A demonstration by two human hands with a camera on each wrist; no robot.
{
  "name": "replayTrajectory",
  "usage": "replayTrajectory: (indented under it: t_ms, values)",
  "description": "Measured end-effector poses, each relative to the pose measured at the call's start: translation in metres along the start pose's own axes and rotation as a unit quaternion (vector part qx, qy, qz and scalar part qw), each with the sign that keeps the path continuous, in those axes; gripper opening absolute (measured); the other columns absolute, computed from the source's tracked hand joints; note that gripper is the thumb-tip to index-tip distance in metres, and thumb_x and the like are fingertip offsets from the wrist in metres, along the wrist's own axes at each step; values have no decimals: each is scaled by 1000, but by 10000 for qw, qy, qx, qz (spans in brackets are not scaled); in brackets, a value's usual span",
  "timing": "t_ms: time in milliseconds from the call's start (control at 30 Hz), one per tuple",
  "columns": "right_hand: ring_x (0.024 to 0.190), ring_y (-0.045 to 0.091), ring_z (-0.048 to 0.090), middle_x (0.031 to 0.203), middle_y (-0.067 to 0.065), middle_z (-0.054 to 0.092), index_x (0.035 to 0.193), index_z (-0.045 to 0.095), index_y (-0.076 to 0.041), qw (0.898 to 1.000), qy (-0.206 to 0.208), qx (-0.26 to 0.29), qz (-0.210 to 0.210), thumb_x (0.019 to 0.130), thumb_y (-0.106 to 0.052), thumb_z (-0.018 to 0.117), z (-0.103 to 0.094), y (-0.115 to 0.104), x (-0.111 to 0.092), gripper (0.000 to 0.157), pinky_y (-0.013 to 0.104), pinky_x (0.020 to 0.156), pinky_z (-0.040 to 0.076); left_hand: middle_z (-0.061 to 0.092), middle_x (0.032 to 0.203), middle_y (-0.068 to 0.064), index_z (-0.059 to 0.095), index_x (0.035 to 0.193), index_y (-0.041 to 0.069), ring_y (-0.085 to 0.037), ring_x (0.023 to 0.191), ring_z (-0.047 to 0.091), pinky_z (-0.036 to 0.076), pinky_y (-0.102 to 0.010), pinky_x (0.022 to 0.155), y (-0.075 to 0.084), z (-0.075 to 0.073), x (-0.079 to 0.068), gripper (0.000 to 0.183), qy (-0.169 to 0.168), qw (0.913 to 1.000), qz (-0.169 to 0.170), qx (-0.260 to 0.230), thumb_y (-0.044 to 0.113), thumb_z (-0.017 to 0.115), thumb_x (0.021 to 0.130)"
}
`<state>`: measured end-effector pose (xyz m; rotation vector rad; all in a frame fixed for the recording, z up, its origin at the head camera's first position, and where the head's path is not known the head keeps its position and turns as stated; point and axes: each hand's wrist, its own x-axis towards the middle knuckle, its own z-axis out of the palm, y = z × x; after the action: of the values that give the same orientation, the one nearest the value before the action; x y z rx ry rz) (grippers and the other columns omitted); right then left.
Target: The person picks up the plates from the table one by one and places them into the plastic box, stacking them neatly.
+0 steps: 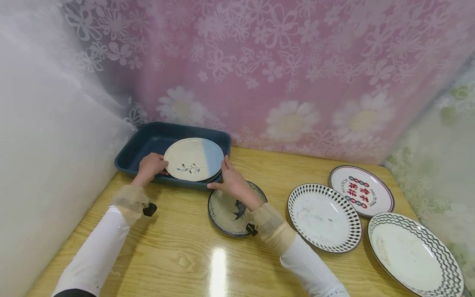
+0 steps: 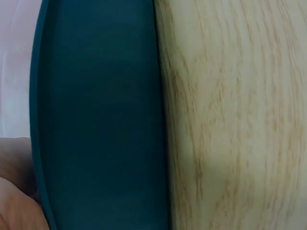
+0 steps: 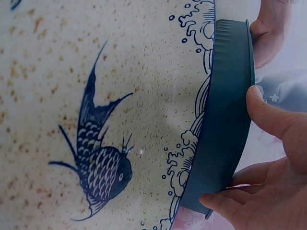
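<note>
A cream and blue oval plate with a painted sprig lies over the front part of a dark teal basin. Dark plate edges show beneath it at the right. My left hand grips the plate's left edge over the front rim; in the left wrist view its fingers show beyond the basin wall. At the plate's right edge, my right hand is spread with fingers extended. Its thumb lies at the basin's front rim in the right wrist view. Below that forearm is a speckled plate with a blue fish.
On the wooden table, a diamond-rimmed plate, a plate with red lettering and a wavy-rimmed oval plate lie at the right. A pink flowered curtain hangs behind; a white wall stands left.
</note>
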<state>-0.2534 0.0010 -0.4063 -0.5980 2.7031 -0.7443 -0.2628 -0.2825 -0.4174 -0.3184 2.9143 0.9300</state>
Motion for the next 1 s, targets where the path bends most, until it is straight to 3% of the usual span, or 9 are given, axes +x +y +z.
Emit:
replayTrajectory:
  t_ms: [167,300,500,733,1000]
  values:
    - [135,36,50,170,13,-2,162,10,-2,10000,6,-31,-8,92,-45,73,-2,-1,0,103,40,80,49,73,72,-10,74,102,-8,-22,69,73,48,-40,70,1,1,1,29,-81,9996,43,252,7,50,95]
    - [138,36,47,170,12,-1,162,10,-3,10000,9,-34,-18,92,-46,73,-1,-1,0,103,41,86,49,69,67,-9,72,97,-8,-22,65,67,47,-38,66,-1,1,4,27,-164,9988,72,455,10,51,97]
    - [138,36,46,170,13,-1,162,10,-3,10000,40,-12,-63,92,-45,73,0,2,0,103,42,85,49,68,68,-9,72,99,-8,-22,65,60,41,-31,57,-4,4,9,29,-302,9983,77,499,14,53,100]
    - [147,34,35,170,13,0,161,11,-2,9999,77,5,-66,92,-44,73,3,3,1,102,44,95,49,66,68,-10,69,96,-8,-25,66,60,44,-34,59,-6,5,10,29,-251,9976,97,645,15,53,100]
    - [144,34,40,170,10,-3,162,10,-3,10000,-33,52,34,93,-44,73,2,1,0,102,43,93,48,66,69,-12,67,87,-6,-28,68,63,46,-38,64,-4,8,8,29,-159,9977,26,664,10,47,99]
